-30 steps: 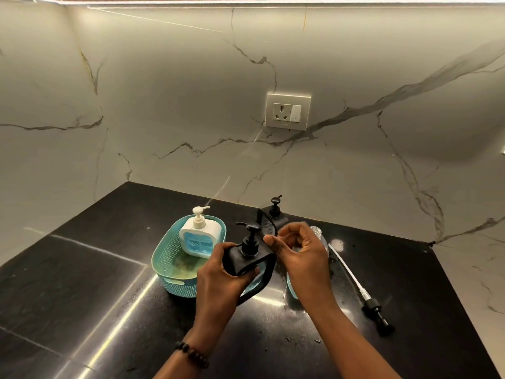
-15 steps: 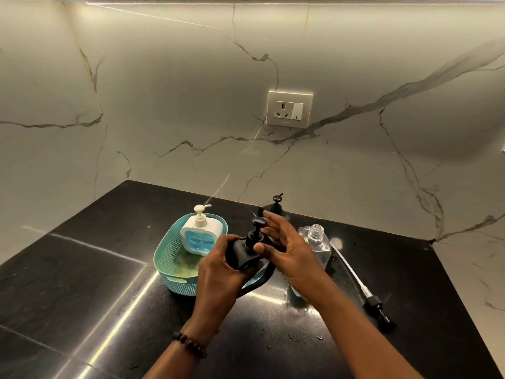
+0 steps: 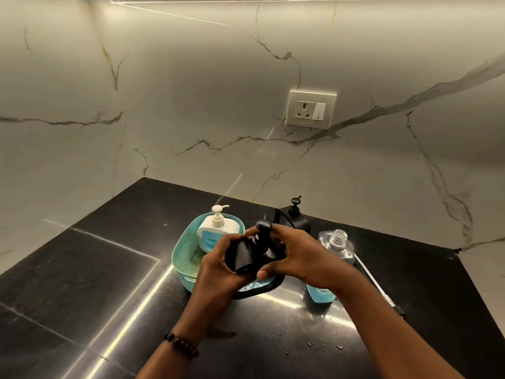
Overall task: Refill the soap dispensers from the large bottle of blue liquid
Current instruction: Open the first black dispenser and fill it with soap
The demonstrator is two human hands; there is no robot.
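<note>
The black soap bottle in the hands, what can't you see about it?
Head view, the only one:
- Black bottle: how full it is; its black body hides the soap, and the left hand and right hand cover its sides.
- Pump: whether it's loose; the right hand's fingers wrap it.
- Clear bottle: its lower part, behind the right wrist.

Both forearms are bare, with no sleeves showing; a bracelet of dark round beads (image 3: 181, 345) circles the left wrist.
</note>
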